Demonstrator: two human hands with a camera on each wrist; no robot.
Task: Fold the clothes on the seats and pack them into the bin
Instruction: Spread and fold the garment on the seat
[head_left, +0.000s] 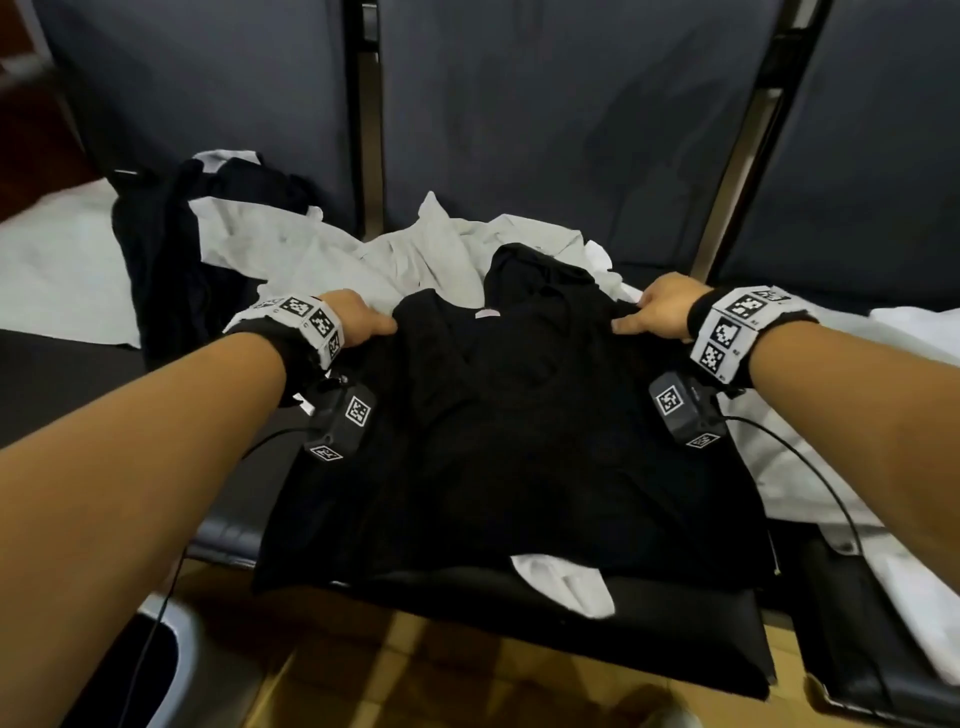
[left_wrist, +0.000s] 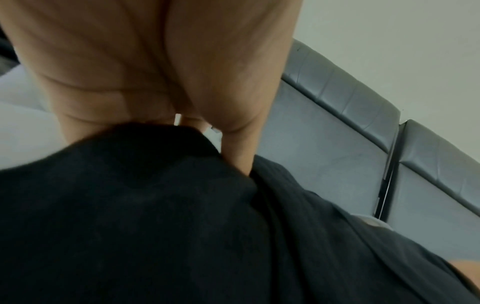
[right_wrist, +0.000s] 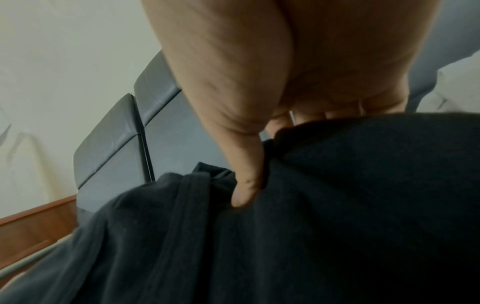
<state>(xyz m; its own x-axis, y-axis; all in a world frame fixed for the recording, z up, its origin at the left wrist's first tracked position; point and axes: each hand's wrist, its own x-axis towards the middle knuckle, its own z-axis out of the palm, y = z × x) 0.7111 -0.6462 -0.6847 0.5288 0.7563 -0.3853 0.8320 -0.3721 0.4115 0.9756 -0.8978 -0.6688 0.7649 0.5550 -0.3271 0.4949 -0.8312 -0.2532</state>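
Note:
A black shirt (head_left: 519, 441) lies spread over the middle seat, its hem hanging past the front edge. My left hand (head_left: 363, 322) pinches its far left shoulder, thumb on top of the cloth (left_wrist: 239, 158) and fingers underneath. At the far right shoulder my right hand (head_left: 654, 317) pinches the same shirt, thumb (right_wrist: 246, 185) pressed into the dark fabric (right_wrist: 337, 205). A small pink neck label (head_left: 487, 313) shows between the hands. Both sets of fingertips are hidden under the cloth.
Crumpled white and grey garments (head_left: 415, 249) lie behind the shirt, and a black garment (head_left: 171, 270) is heaped on the left seat. More white cloth (head_left: 883, 415) covers the right seat. Grey seat backs (head_left: 571, 104) rise behind. A white bin rim (head_left: 182, 649) shows at lower left.

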